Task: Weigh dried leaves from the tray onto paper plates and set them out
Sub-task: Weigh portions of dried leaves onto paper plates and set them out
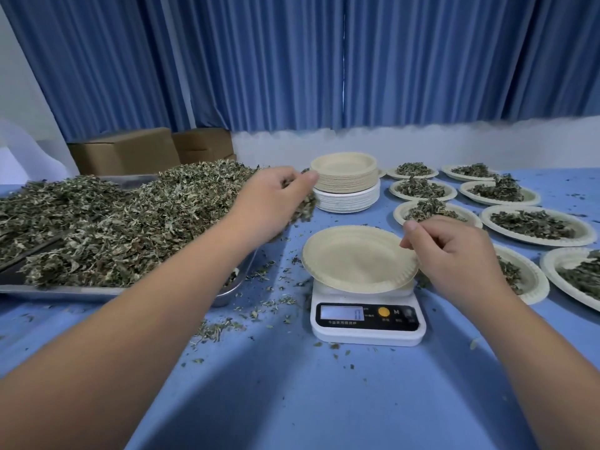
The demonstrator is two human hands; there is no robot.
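A metal tray (58,292) on the left holds a big heap of dried leaves (130,216). My left hand (276,203) grips a handful of dried leaves at the heap's right end, above the table. A bare paper plate (354,258) lies on a small white digital scale (367,319) in the middle. My right hand (454,251) pinches that plate's right rim between thumb and fingers.
A stack of unused paper plates (345,186) stands behind the scale. Several plates filled with leaves (532,224) cover the table's right side. Loose leaf crumbs litter the blue tablecloth (292,384). Cardboard boxes (130,151) and blue curtains stand at the back.
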